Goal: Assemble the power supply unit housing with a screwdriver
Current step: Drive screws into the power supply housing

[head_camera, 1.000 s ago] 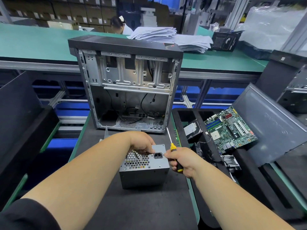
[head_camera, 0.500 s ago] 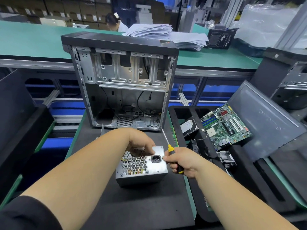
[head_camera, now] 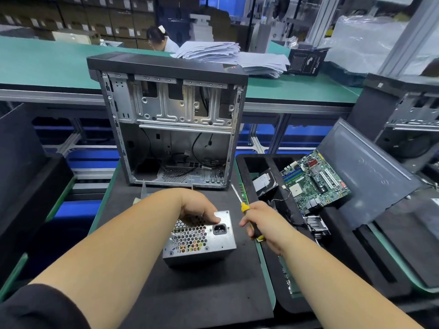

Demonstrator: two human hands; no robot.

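A grey metal power supply unit with a honeycomb grille and a black socket stands on the black mat. My left hand grips its top far edge, thumb beside the socket. My right hand holds a screwdriver with a yellow and black handle just right of the unit, its thin shaft pointing up and away. Behind them stands an open computer case, side panel off, with loose cables inside.
A black foam tray on the right holds a green motherboard, a hard drive and small parts. A dark side panel leans behind it. Papers lie on the far green bench, where a person sits.
My right hand with the screwdriver has drawn slightly away from the unit's right edge. My left hand keeps its grip on the unit.
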